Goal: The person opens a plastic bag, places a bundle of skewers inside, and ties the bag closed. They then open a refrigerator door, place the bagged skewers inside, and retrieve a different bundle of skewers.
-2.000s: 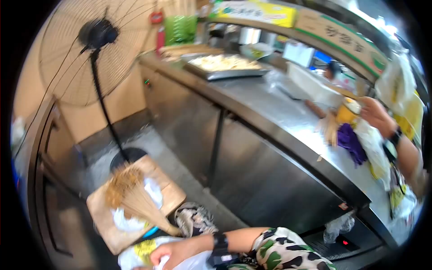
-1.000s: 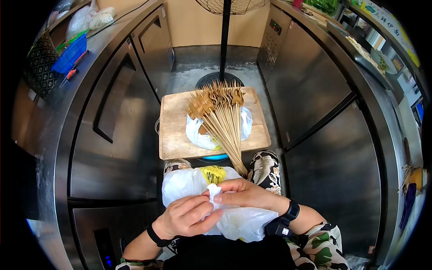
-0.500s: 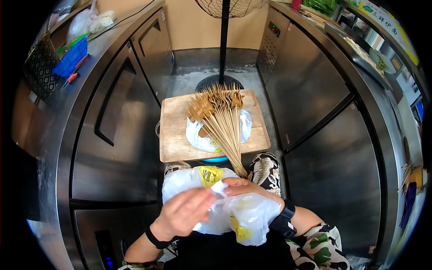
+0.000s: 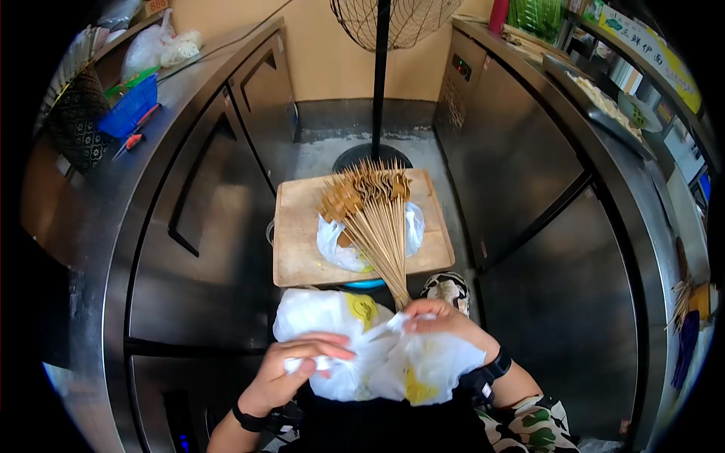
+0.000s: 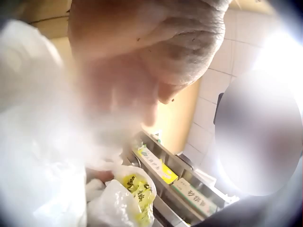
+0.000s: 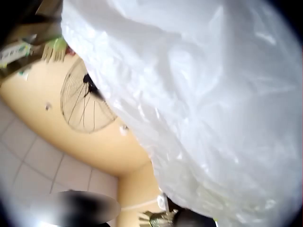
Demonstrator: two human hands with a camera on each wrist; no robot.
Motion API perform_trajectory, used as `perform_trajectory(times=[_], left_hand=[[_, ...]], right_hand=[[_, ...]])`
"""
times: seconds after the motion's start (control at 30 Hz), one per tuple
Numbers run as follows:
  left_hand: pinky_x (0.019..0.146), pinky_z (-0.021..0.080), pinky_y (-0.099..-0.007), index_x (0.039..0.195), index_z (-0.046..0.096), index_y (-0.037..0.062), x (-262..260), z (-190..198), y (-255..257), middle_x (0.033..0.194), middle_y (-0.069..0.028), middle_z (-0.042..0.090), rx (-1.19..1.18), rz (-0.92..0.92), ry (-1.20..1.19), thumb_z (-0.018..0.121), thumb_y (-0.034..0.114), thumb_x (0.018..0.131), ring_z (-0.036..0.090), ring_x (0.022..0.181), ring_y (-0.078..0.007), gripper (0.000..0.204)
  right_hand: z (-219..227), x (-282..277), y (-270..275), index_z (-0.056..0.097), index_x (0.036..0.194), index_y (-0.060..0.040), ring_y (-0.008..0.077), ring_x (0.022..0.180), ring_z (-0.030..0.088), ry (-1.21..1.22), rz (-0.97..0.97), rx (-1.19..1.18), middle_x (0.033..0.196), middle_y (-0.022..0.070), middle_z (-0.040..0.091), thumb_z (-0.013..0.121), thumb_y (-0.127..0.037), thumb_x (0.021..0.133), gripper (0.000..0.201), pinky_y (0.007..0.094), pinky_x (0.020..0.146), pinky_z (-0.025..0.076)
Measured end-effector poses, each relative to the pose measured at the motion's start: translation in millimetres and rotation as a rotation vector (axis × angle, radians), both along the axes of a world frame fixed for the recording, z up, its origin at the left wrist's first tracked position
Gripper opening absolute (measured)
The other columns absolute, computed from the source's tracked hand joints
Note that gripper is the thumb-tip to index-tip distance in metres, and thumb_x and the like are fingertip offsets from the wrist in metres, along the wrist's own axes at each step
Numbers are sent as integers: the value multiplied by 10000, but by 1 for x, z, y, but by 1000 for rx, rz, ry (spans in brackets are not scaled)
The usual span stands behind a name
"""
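Observation:
In the head view, a white plastic bag with yellow print (image 4: pixel 362 359) lies across the lap. The left hand (image 4: pixel 291 366) grips a twisted part of it at the left, and the right hand (image 4: pixel 445 323) pinches its top edge at the right. The left wrist view has the left hand (image 5: pixel 137 71) large and blurred, with bag plastic (image 5: pixel 120 203) below. White plastic (image 6: pixel 199 94) fills most of the right wrist view and hides the right hand. Just beyond the bag, a fan of skewers (image 4: pixel 381 241) rests on a wooden board (image 4: pixel 298 249).
Steel cabinets (image 4: pixel 544 219) stand on both sides. A fan (image 4: pixel 382 75) rises behind the board. On the left counter is a blue basket (image 4: pixel 130 106); a tray of food (image 4: pixel 604 102) sits on the right counter, with a purple cloth (image 4: pixel 686 347) nearer.
Both hands were together at the bag's twisted top; they have moved apart, the left one now gripping plastic again after lifting off. The bag is spread wider between them.

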State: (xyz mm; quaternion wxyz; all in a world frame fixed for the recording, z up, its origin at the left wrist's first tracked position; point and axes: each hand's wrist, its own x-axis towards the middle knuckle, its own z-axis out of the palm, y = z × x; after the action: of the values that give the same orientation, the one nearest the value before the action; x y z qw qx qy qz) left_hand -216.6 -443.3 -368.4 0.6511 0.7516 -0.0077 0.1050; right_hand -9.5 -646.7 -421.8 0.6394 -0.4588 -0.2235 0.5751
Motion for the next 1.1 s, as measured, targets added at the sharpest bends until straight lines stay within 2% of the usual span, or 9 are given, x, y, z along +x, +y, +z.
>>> perform_trajectory(times=[0.03,0.17,0.5,0.67,0.83,0.9,0.97,1.03,1.1], left_hand=[[903,454,-372,880,612,-8,2,0,-8,1119,-136,630,-210,-66,123,459,323,974,577,1061,-260,376],[800,465,-343,1241,476,40,20,-9,-17,1019,-111,497,387,-125,200,610,7,790,577,884,-248,471],[696,486,-325,940,624,39,14,-21,-18,902,-97,599,401,-106,126,681,91,832,602,782,-287,133],[726,480,-296,947,605,24,13,-24,-15,887,-87,603,320,15,107,642,55,859,604,794,-232,100],[756,490,-301,1081,577,64,12,-25,-16,896,-91,633,304,139,168,653,3,786,632,830,-292,311],[698,496,-293,921,627,-1,14,-22,-18,840,-63,638,-9,142,393,577,61,907,610,697,-141,81],[697,491,-293,864,621,16,19,-27,-11,841,-75,626,96,49,80,636,45,854,619,793,-179,34],[710,486,-318,963,615,3,13,8,-12,955,-107,621,67,87,504,596,152,888,606,804,-249,169],[819,435,-295,904,660,0,12,-4,-7,968,-75,619,-61,-73,241,598,205,894,575,936,-192,215]], right_hand=[[18,-6,4,657,980,-46,84,888,603,-187,52,-10,900,6,659,638,-83,884,105,219,809,469],[58,-20,18,646,958,-37,103,828,595,-606,371,263,899,33,661,650,-126,881,118,239,773,451],[31,-23,26,427,1340,-97,287,1118,526,-899,291,278,1198,119,550,585,-91,870,495,335,959,410],[30,-19,25,590,1095,-27,280,859,627,-992,230,122,917,144,632,573,-136,899,225,353,774,480],[10,-20,22,592,1032,-14,231,796,604,-865,135,232,881,136,626,581,-120,892,175,318,742,473],[16,-14,19,581,1097,2,177,946,584,-791,330,187,991,92,624,583,-105,903,222,305,843,454],[20,-15,17,562,1136,1,126,1033,527,-579,243,231,1083,50,592,591,-113,905,259,277,916,409],[14,-12,20,557,1173,-3,97,1089,496,-400,168,258,1131,27,578,576,-111,921,275,251,960,376],[9,-10,21,567,1184,-7,95,1101,494,-127,163,231,1151,25,576,543,-128,946,268,246,953,376]])
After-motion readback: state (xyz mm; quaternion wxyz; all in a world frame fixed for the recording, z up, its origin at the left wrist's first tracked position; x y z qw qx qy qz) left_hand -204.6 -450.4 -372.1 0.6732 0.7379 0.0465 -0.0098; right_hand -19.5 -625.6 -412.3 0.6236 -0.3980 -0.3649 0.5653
